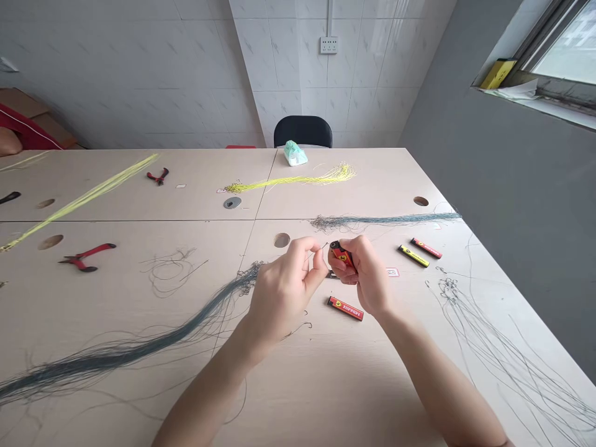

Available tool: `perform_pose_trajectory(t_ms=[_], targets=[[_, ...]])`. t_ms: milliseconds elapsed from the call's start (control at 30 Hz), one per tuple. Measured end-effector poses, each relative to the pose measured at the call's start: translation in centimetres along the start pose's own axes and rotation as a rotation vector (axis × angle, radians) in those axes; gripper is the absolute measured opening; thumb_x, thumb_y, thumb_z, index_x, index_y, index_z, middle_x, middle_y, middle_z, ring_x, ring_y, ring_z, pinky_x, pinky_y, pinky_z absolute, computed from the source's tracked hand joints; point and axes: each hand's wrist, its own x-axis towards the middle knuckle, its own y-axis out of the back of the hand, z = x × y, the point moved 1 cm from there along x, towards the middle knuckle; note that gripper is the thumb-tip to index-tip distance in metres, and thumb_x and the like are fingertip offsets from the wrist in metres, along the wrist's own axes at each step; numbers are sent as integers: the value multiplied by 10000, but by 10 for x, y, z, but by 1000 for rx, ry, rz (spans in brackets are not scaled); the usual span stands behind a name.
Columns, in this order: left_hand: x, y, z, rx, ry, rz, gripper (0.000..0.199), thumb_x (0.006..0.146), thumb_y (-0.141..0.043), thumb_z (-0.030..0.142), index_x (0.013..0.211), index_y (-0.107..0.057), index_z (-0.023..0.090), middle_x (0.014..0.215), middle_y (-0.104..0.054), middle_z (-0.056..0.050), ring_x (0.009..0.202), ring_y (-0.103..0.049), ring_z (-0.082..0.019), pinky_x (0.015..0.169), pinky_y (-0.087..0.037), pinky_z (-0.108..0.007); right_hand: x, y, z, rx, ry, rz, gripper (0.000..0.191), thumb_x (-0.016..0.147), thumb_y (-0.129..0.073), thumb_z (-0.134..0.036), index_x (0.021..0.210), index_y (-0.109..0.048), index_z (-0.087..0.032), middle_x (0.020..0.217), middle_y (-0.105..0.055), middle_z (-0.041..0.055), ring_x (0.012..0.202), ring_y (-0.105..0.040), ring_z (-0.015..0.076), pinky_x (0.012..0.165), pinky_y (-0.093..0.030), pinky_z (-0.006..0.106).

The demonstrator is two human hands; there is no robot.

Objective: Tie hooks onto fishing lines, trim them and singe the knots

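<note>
My right hand (367,273) is closed round a red and black lighter (343,254), thumb near its top; no flame is visible. Close to the lighter's top, my left hand (286,288) pinches a thin dark line (325,246), its short end sticking out past the fingertips. Behind the left hand lies a long bundle of dark blue-grey lines (172,335) with a cluster of small metal hooks (251,276) at its end. Another red lighter (345,308) rests on the table below my right hand. A few loose hooks (307,325) lie beside it.
Red-handled pliers (86,257) and a coil of line (172,273) lie left. Yellow bundles (288,180) and a second blue-grey bundle (386,219) are farther back. A yellow lighter (413,256), a red lighter (426,248) and loose hooked lines (493,341) lie right.
</note>
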Motion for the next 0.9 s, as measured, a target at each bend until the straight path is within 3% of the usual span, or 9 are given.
perform_pose_trajectory(t_ms=[467, 700, 800, 900], targets=[[1, 1, 0, 9, 9, -7, 97, 922, -531, 122, 926, -494, 210, 548, -258, 124, 400, -294, -48, 417, -279, -167, 1, 0, 1, 4, -7, -1, 324, 834, -373, -395, 582, -278, -215, 579, -220, -44, 551, -128, 116, 495, -135, 296], [-1, 12, 12, -37, 32, -11, 113, 910, -542, 99, 925, -508, 206, 541, -278, 123, 402, -292, -45, 412, -267, -174, 14, -1, 12, 65, -67, -28, 341, 819, -399, -418, 564, -292, -218, 560, -195, -58, 513, -95, 104, 476, -102, 296], [0, 21, 7, -155, 180, -32, 71, 917, -554, 149, 904, -535, 216, 533, -311, 113, 419, -314, -54, 425, -298, -176, 16, 1, 15, 115, -75, -146, 346, 811, -375, -436, 553, -302, -217, 544, -169, -67, 495, -98, 97, 480, -95, 288], [1, 26, -7, -446, 387, -145, 65, 915, -557, 225, 850, -564, 223, 637, -509, 49, 570, -517, -83, 558, -460, -186, 10, 4, 24, 168, -101, -294, 352, 791, -352, -463, 542, -321, -217, 517, -191, -67, 480, -119, 92, 484, -95, 283]])
